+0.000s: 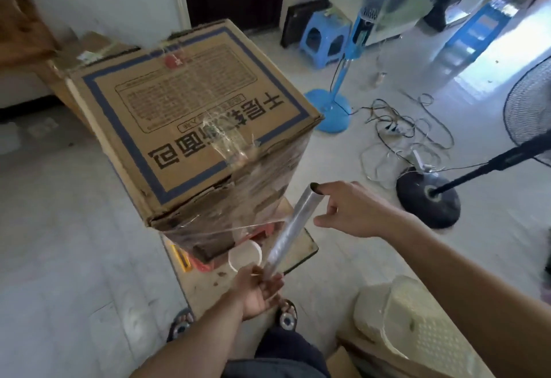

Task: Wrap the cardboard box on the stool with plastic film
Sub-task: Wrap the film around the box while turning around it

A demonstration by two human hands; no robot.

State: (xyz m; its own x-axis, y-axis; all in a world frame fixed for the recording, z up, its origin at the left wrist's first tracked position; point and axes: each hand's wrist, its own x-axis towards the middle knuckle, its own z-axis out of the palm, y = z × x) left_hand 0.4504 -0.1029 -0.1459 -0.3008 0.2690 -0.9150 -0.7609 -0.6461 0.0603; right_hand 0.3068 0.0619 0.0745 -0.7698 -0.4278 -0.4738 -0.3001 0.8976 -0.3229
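A large brown cardboard box (190, 115) with blue border print stands on a low stool or board (301, 246) in the middle of the floor. Clear plastic film (256, 186) covers its near right side, and a strand stretches from the box's lower corner to the film roll (293, 225). The roll is a thin silvery tube held slanted just in front of the box. My left hand (259, 291) grips its lower end. My right hand (348, 210) is at its upper end, a finger stuck into the tube's opening, the other fingers spread.
A white tape ring (245, 257) lies under the box's near corner. A blue standing fan (348, 58) and a black fan base (428, 198) with tangled cables (396, 130) stand to the right. A blue plastic stool (323, 37) is behind; a cream stool (411, 327) near right.
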